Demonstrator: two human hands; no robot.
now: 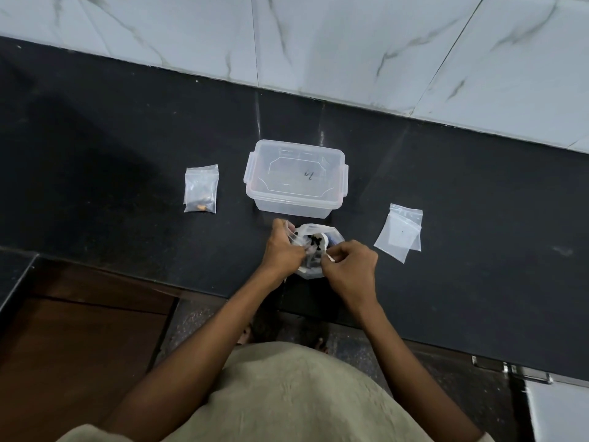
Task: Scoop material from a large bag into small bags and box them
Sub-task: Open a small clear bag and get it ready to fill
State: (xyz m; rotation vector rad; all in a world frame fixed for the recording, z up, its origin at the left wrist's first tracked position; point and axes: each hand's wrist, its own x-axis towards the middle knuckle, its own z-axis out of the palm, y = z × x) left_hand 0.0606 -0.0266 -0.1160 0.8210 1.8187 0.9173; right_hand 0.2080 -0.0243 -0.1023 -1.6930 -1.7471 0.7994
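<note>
Person seen from above, head camera view. Torso covered by loose garment [287,397], pale khaki-beige, soft slightly fuzzy fabric with faint creases. Garment short-sleeved or sleeveless: fabric ends near shoulders at lower frame edge. Both forearms bare from there to wrist, no watch, bracelet or band visible. Left hand [282,252] bare, no glove, no ring visible. Right hand [350,269] bare, no glove, no ring visible. Below counter edge, toes of bare foot [320,344] partly visible past garment hem; details dim.

Both hands [283,250] [349,266] grip plastic bag [314,232] before clear box [294,178].
</note>
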